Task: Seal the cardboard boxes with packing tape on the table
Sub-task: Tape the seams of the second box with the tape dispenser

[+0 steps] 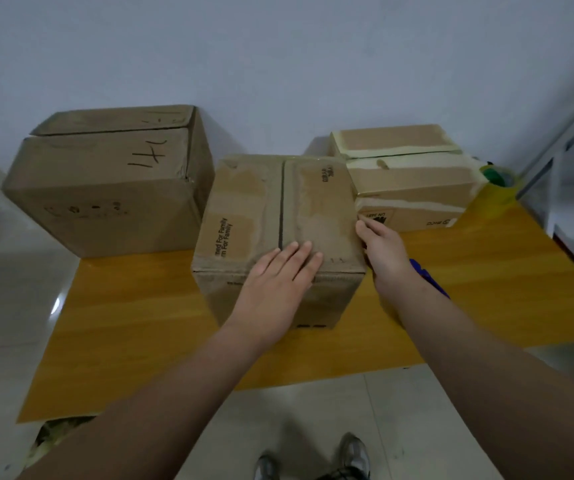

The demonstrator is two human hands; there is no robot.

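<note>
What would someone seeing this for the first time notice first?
Two bare hands on the middle cardboard box: the left hand flat on top, the right hand against its right edge. A bigger box with marker scrawl sits left, a heavily taped box back right beside a yellow tape roll.

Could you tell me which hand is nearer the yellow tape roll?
Right. The right hand is at the right edge of the middle box, the tape roll beyond it; the left hand lies flat on the box top, farther away.

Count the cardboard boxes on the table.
3: a large box far left, the middle box nearest the camera, a taped box far right. The taped one might be two stacked.
</note>
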